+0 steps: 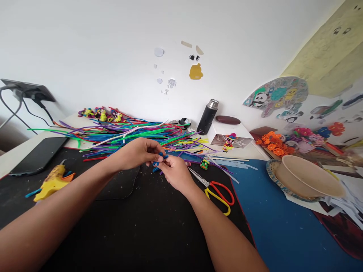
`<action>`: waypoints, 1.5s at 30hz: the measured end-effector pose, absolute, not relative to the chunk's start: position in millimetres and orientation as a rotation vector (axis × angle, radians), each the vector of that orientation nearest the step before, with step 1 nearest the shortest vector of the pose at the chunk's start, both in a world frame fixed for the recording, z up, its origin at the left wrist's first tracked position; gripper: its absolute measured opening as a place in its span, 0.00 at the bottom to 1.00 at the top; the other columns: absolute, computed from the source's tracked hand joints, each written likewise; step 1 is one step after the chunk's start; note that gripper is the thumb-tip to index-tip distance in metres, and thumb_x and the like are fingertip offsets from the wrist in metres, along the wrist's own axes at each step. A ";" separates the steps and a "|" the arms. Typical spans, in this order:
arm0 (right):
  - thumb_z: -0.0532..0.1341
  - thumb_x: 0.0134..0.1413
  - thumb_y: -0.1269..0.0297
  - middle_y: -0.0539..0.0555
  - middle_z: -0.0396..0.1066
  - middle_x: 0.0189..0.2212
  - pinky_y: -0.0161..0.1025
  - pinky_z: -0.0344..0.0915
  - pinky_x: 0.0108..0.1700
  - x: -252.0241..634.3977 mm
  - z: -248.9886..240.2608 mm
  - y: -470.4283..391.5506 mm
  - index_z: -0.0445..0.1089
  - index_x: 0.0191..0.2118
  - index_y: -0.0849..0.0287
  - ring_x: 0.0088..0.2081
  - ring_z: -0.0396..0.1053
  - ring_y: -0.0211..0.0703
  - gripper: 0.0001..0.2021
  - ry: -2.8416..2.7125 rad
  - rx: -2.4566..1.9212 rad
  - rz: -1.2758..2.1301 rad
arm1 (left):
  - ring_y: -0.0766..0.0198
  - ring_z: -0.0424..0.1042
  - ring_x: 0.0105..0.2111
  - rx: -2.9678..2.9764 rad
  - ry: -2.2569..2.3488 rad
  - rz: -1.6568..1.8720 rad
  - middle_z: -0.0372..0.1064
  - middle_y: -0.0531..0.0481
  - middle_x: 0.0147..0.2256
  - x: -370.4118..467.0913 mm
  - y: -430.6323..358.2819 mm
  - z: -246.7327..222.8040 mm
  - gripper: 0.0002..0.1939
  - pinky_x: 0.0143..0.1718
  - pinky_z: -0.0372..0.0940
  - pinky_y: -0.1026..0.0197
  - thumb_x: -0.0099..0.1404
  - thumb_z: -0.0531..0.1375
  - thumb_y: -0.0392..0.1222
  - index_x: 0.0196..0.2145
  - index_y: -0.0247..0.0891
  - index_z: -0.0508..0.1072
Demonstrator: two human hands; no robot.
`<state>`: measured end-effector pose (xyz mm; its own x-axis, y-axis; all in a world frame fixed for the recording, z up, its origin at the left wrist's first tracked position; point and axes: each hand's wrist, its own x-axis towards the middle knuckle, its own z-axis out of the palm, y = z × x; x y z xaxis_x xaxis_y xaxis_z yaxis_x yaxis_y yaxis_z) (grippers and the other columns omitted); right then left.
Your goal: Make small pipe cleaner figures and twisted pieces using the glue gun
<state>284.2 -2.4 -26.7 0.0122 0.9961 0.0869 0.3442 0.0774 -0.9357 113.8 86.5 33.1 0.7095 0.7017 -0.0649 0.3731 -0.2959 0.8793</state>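
Note:
My left hand [141,153] and my right hand [175,172] meet above the black mat, fingertips pinched around a small blue fuzzy piece [161,158]. Its exact shape is partly hidden by the fingers. Just behind them lies a large heap of coloured pipe cleaners [133,135] in blue, green, purple, red and white. A pair of scissors [210,184] with one red and one yellow handle rests to the right of my right hand. Near the blades is a small green figure [204,163].
A yellow glue gun [53,183] lies at the left, below a dark tablet-like slab [39,155]. Farther back stand a black bottle [208,117] and a white box [231,140] with a colourful figure. A beige bowl [312,177] and orange flowers [272,143] are at right.

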 end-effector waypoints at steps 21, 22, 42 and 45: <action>0.58 0.69 0.51 0.41 0.61 0.16 0.33 0.54 0.22 283.1 -20.6 -3.4 0.73 0.42 0.57 0.15 0.58 0.35 0.14 -1.225 -1.205 1.055 | 0.63 0.74 0.25 1.644 0.880 0.837 0.74 0.54 0.25 125.0 82.5 28.3 0.21 0.29 0.70 0.62 0.52 0.75 0.56 0.31 0.38 0.75; 0.58 0.69 0.49 0.41 0.62 0.16 0.33 0.54 0.21 283.0 -20.0 -3.4 0.73 0.42 0.57 0.15 0.58 0.35 0.16 -1.198 -1.195 1.050 | 0.63 0.75 0.25 1.587 0.881 0.870 0.74 0.54 0.26 125.4 83.4 27.4 0.23 0.30 0.71 0.61 0.50 0.77 0.56 0.31 0.38 0.75; 0.57 0.73 0.56 0.56 0.78 0.29 0.40 0.49 0.31 286.0 -25.9 -5.0 0.78 0.40 0.55 0.28 0.71 0.48 0.14 -1.628 -1.548 0.319 | 0.62 0.76 0.24 1.634 0.951 0.866 0.73 0.54 0.24 133.3 72.0 26.9 0.24 0.28 0.73 0.60 0.51 0.76 0.59 0.30 0.39 0.71; 0.57 0.73 0.55 0.54 0.76 0.27 0.40 0.49 0.31 286.9 -25.9 -4.8 0.77 0.37 0.54 0.27 0.69 0.47 0.15 -1.614 -1.520 0.361 | 0.61 0.76 0.24 1.656 0.954 0.859 0.73 0.54 0.24 132.9 72.2 27.5 0.25 0.28 0.72 0.59 0.51 0.75 0.60 0.30 0.40 0.71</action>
<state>286.9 -4.8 -25.9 0.1187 0.9157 0.3840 0.6648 0.2140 -0.7157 132.9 72.2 27.5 0.4368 0.8948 0.0918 0.1852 -0.1893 0.9643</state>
